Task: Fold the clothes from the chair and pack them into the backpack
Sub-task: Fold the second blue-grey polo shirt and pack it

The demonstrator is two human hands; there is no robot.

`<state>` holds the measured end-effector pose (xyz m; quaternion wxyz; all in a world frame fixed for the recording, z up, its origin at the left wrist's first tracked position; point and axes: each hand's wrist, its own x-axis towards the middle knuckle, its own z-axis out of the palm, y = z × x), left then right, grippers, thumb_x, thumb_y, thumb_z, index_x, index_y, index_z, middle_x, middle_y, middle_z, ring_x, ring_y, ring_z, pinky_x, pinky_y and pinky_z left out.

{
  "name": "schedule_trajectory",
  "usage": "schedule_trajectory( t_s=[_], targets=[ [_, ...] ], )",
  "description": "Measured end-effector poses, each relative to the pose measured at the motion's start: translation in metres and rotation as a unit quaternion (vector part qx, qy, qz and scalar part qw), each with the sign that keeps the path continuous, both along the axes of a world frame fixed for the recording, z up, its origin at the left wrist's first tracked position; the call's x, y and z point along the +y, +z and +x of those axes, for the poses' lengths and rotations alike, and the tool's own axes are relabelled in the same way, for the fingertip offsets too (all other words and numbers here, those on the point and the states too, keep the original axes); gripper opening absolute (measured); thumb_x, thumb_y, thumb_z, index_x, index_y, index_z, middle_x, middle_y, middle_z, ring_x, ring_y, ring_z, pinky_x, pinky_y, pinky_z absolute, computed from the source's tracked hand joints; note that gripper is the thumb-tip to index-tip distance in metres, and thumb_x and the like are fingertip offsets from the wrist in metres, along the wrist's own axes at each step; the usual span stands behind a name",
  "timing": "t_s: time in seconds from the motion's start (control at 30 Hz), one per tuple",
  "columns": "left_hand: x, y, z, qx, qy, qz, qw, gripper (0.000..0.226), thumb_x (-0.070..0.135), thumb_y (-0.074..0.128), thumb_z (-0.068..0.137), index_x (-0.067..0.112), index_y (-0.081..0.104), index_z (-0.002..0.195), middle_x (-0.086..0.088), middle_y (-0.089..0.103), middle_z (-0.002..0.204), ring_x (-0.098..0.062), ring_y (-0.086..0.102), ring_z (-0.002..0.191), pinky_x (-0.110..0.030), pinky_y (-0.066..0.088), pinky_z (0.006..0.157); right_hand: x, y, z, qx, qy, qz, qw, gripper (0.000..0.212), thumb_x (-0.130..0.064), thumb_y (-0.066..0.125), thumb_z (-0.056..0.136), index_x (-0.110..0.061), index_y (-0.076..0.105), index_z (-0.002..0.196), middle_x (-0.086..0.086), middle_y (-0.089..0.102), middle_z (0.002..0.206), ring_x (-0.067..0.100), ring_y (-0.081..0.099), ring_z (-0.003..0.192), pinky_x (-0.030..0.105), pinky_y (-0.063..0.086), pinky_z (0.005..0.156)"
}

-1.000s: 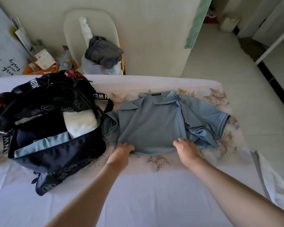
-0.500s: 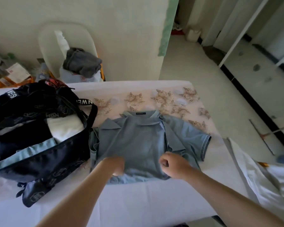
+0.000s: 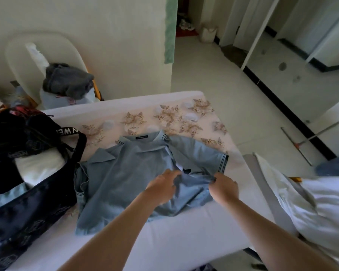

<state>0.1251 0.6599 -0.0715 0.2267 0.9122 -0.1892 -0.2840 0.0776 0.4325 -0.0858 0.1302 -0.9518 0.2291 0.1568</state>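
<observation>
While the blue polo shirt (image 3: 129, 173) is pinched by left hand (image 3: 161, 187) and right hand (image 3: 224, 189), backpack (image 3: 27, 208) is part-filled; grey garment (image 3: 69, 82) is left.

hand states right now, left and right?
Left hand: closed, gripping a fold of the blue shirt.
Right hand: closed, pinching the same shirt near its sleeve.

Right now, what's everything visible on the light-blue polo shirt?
Light-blue polo shirt of soft knit-looking fabric, dark-striped collar and cuffs, dark neck label. Lies on the white-sheeted surface, collar away from the person, rumpled, beside the black fabric backpack. Left grip and right grip, bare hands, pinch bunched fabric below one sleeve.
</observation>
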Motion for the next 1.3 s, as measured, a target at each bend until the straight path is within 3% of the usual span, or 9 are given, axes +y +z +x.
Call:
schedule_trajectory(
  t_s=[0.1,0.33,0.5,0.7,0.8,0.93,1.13,1.23,1.3],
  targets=[
    [-0.016,-0.008,0.014,0.006,0.008,0.028,1.0,0.058,0.015,0.042,0.096,0.034,0.029,0.149,0.001,0.033,0.152,-0.025,0.043,0.132,-0.041,0.041,0.106,-0.025,-0.004,0.002,0.081,-0.04,0.01,0.996,0.03,-0.025,0.049,0.09,-0.02,0.056,0.119,0.006,0.061,0.124,0.03,0.057,0.116,0.036,0.043,0.097],
    [-0.036,-0.019,0.048,-0.088,0.054,0.061,0.993,0.059,0.006,0.042,0.093,0.032,0.035,0.146,0.005,0.034,0.146,-0.021,0.043,0.13,-0.04,0.047,0.097,-0.006,-0.006,0.042,-0.141,0.129,0.058,0.98,0.061,-0.038,0.06,0.086,-0.02,0.043,0.141,0.004,0.051,0.131,0.027,0.051,0.121,0.038,0.042,0.102],
    [-0.031,-0.024,0.092,-0.141,0.057,0.11,0.982,0.065,0.004,0.046,0.095,0.031,0.026,0.15,0.007,0.02,0.155,-0.026,0.054,0.12,-0.041,0.052,0.083,-0.009,-0.016,0.097,-0.044,0.126,0.033,0.991,0.057,-0.04,0.044,0.103,-0.016,0.029,0.152,0.013,0.041,0.148,0.033,0.049,0.128,0.043,0.043,0.103],
    [-0.029,-0.037,0.137,-0.112,0.008,0.199,0.974,0.05,0.023,0.041,0.102,0.026,0.027,0.15,0.0,0.033,0.15,-0.032,0.059,0.114,-0.044,0.052,0.081,-0.033,-0.016,0.134,0.035,0.24,-0.019,0.97,0.02,-0.04,0.052,0.096,-0.02,0.054,0.093,-0.002,0.057,0.083,0.023,0.062,0.092,0.032,0.04,0.07],
    [-0.027,-0.032,0.149,-0.149,0.006,0.206,0.967,0.034,0.03,0.04,0.102,0.021,0.049,0.134,-0.006,0.05,0.13,-0.033,0.061,0.107,-0.043,0.052,0.081,-0.039,-0.011,0.149,-0.063,0.253,0.01,0.965,0.014,-0.036,0.055,0.091,-0.022,0.056,0.092,-0.006,0.051,0.087,0.017,0.054,0.087,0.036,0.045,0.082],
    [-0.021,-0.021,0.17,-0.206,0.139,0.112,0.962,0.024,0.017,0.043,0.1,0.013,0.055,0.12,-0.009,0.048,0.12,-0.038,0.062,0.094,-0.044,0.051,0.069,-0.041,0.006,0.182,-0.216,0.191,0.088,0.953,0.012,-0.017,0.062,0.091,-0.015,0.06,0.103,-0.003,0.06,0.081,0.019,0.055,0.067,0.032,0.043,0.066],
    [-0.024,-0.025,0.145,-0.157,0.223,0.071,0.959,0.068,0.005,0.051,0.092,0.025,0.025,0.151,-0.008,0.016,0.158,-0.035,0.037,0.135,-0.049,0.043,0.105,-0.036,0.002,0.174,-0.163,0.144,0.07,0.974,0.057,-0.009,0.064,0.086,-0.014,0.04,0.137,0.013,0.049,0.125,0.031,0.052,0.108,0.044,0.048,0.088],
    [-0.028,-0.037,0.105,-0.178,0.139,0.084,0.971,0.061,0.017,0.047,0.097,0.027,0.026,0.153,-0.007,0.014,0.162,-0.031,0.017,0.148,-0.046,0.02,0.119,-0.042,-0.006,0.127,-0.096,0.123,0.059,0.986,0.011,-0.025,0.056,0.093,-0.017,0.057,0.1,0.002,0.059,0.096,0.023,0.06,0.085,0.036,0.053,0.076],
    [-0.032,-0.047,0.077,-0.185,0.107,0.082,0.973,0.055,0.025,0.046,0.099,0.025,0.031,0.152,-0.007,0.018,0.161,-0.029,0.014,0.149,-0.042,0.012,0.12,-0.043,-0.011,0.09,-0.001,0.12,0.03,0.992,0.038,-0.047,0.046,0.097,-0.019,0.057,0.074,-0.003,0.06,0.069,0.017,0.059,0.063,0.031,0.054,0.062]
  ],
)
